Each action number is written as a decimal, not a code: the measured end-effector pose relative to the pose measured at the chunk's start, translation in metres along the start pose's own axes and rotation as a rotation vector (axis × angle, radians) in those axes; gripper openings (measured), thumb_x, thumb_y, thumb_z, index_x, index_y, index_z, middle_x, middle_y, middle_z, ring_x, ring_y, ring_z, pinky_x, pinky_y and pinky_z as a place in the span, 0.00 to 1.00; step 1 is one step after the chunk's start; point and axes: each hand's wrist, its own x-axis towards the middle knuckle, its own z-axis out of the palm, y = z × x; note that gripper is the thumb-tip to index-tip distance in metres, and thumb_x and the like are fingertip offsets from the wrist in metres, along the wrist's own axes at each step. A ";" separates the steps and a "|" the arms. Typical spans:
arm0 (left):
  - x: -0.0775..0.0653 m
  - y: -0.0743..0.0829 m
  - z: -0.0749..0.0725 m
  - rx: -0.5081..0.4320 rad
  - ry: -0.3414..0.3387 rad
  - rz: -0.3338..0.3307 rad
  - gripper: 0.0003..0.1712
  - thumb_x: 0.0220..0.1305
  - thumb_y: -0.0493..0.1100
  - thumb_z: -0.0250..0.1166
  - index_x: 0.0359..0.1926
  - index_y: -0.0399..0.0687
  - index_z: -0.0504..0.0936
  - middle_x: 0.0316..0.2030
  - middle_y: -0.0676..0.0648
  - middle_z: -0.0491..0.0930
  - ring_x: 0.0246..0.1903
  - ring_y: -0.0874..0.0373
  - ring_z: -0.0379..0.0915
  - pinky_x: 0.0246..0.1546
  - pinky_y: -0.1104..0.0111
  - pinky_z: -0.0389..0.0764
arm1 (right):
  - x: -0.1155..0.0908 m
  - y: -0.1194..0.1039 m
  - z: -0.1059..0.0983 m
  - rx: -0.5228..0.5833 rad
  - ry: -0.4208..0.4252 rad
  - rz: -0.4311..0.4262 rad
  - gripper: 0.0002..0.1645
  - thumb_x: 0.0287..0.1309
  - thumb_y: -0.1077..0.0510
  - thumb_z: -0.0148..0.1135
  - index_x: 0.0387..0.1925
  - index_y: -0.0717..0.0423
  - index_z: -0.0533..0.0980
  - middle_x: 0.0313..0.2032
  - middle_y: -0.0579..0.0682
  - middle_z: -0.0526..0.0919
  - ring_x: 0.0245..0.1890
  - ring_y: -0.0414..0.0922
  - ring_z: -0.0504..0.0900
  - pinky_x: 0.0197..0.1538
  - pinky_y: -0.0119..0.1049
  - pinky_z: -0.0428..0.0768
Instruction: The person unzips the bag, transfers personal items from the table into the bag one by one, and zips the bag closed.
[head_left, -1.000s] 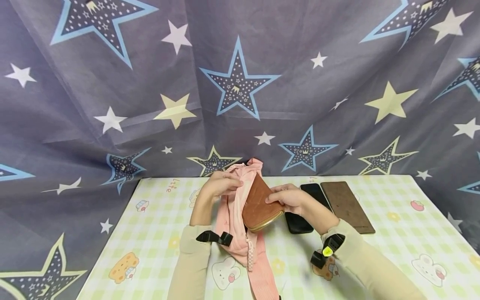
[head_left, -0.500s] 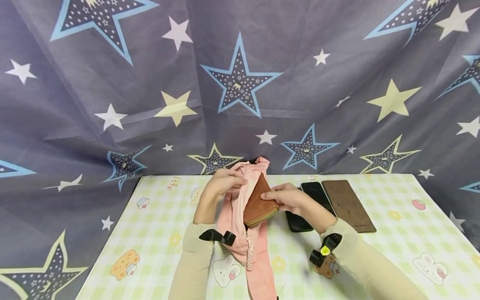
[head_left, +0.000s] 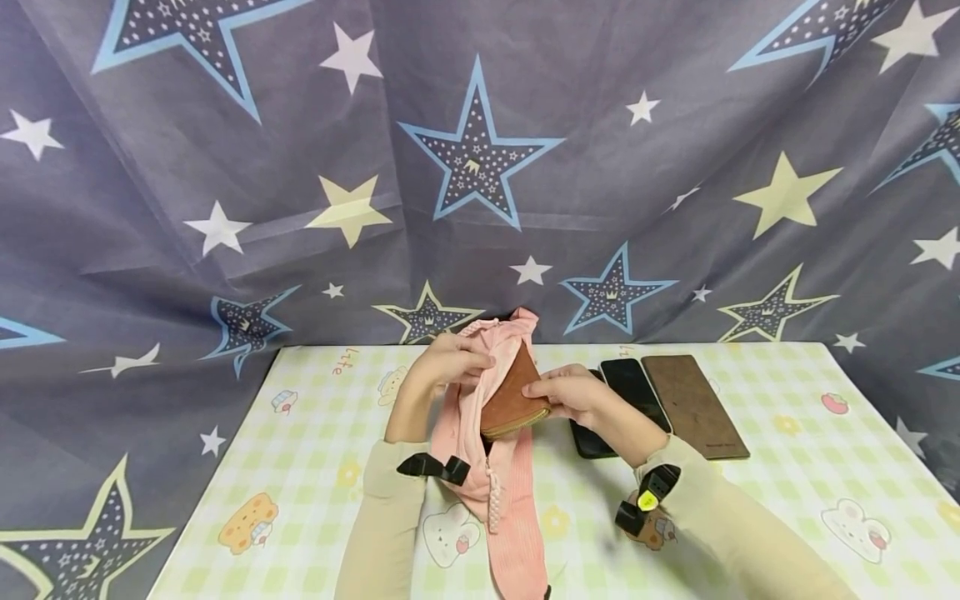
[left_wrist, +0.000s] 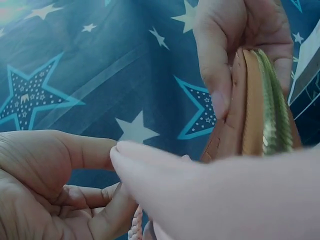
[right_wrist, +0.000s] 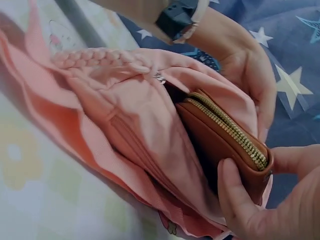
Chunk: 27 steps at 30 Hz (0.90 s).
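A pink waist bag (head_left: 467, 425) is held up over the table with its zipped mouth open. My left hand (head_left: 450, 362) pinches the bag's edge at the mouth, thumb against fingers in the left wrist view. A brown leather zip wallet (head_left: 513, 404) stands partly inside the mouth; its inner end is hidden by the bag cloth. With thumb on one face and fingers behind, my right hand (head_left: 573, 392) grips the wallet's outer end. The right wrist view shows the wallet's gold zip (right_wrist: 235, 132) facing up and a braided pull (right_wrist: 102, 57) on the bag's zipper.
Right of the bag lie a black phone (head_left: 636, 387), another dark phone-like slab (head_left: 591, 442) partly under the right hand, and a flat brown wallet-like case (head_left: 693, 404). The bag's pink strap (head_left: 517, 542) trails toward the front. A starry curtain (head_left: 480, 267) hangs behind the table.
My right hand has moved left with the wallet, and the wallet sits deeper in the bag's mouth. The bag's top has shifted slightly right, with my left hand still pinching its edge.
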 end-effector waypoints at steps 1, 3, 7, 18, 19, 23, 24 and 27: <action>0.000 0.000 -0.001 -0.008 -0.004 -0.004 0.07 0.61 0.31 0.68 0.40 0.29 0.85 0.22 0.54 0.78 0.21 0.65 0.74 0.24 0.76 0.79 | 0.000 -0.001 0.002 -0.020 0.017 -0.003 0.21 0.64 0.65 0.61 0.53 0.79 0.74 0.26 0.47 0.85 0.28 0.37 0.85 0.36 0.30 0.87; 0.000 0.000 -0.003 -0.027 -0.007 -0.009 0.11 0.62 0.31 0.67 0.44 0.27 0.84 0.24 0.54 0.79 0.23 0.66 0.76 0.26 0.77 0.81 | 0.001 -0.001 0.006 -0.072 0.062 -0.010 0.19 0.63 0.65 0.63 0.51 0.77 0.76 0.27 0.49 0.85 0.27 0.37 0.84 0.35 0.30 0.87; 0.000 0.001 -0.009 -0.075 0.001 -0.011 0.12 0.64 0.30 0.65 0.46 0.26 0.83 0.24 0.54 0.81 0.25 0.66 0.78 0.28 0.78 0.84 | 0.003 0.000 0.011 -0.197 0.135 -0.015 0.17 0.59 0.64 0.67 0.47 0.73 0.80 0.31 0.52 0.86 0.28 0.39 0.84 0.36 0.32 0.87; -0.002 0.002 -0.006 -0.120 0.026 -0.040 0.07 0.64 0.29 0.65 0.42 0.30 0.82 0.23 0.54 0.81 0.24 0.65 0.78 0.29 0.77 0.85 | -0.003 0.001 0.015 0.008 -0.027 -0.004 0.12 0.66 0.60 0.63 0.42 0.68 0.77 0.28 0.48 0.86 0.31 0.40 0.86 0.43 0.36 0.89; -0.002 0.002 -0.006 -0.120 0.028 -0.035 0.07 0.64 0.29 0.65 0.43 0.29 0.82 0.23 0.54 0.81 0.24 0.65 0.78 0.29 0.77 0.85 | -0.004 0.001 0.016 0.015 -0.039 -0.002 0.12 0.66 0.60 0.63 0.42 0.68 0.77 0.28 0.47 0.86 0.31 0.39 0.86 0.44 0.36 0.89; -0.002 0.003 -0.005 -0.134 0.029 -0.017 0.09 0.64 0.29 0.64 0.45 0.27 0.82 0.22 0.54 0.80 0.23 0.65 0.77 0.29 0.78 0.85 | -0.005 0.004 0.020 0.011 -0.082 -0.005 0.11 0.67 0.62 0.61 0.44 0.68 0.77 0.30 0.47 0.86 0.33 0.39 0.86 0.46 0.35 0.88; -0.002 0.003 -0.005 -0.137 0.026 -0.011 0.10 0.65 0.29 0.64 0.46 0.26 0.81 0.22 0.54 0.80 0.23 0.65 0.77 0.29 0.78 0.84 | -0.005 0.004 0.021 0.014 -0.091 -0.008 0.11 0.67 0.62 0.61 0.44 0.68 0.76 0.30 0.47 0.86 0.34 0.39 0.86 0.47 0.35 0.88; -0.002 0.004 -0.004 -0.151 0.024 -0.001 0.10 0.65 0.28 0.62 0.47 0.25 0.80 0.22 0.54 0.79 0.22 0.66 0.77 0.28 0.78 0.84 | -0.004 0.006 0.024 0.041 -0.097 -0.013 0.11 0.67 0.63 0.61 0.45 0.69 0.76 0.30 0.46 0.87 0.35 0.39 0.86 0.49 0.37 0.88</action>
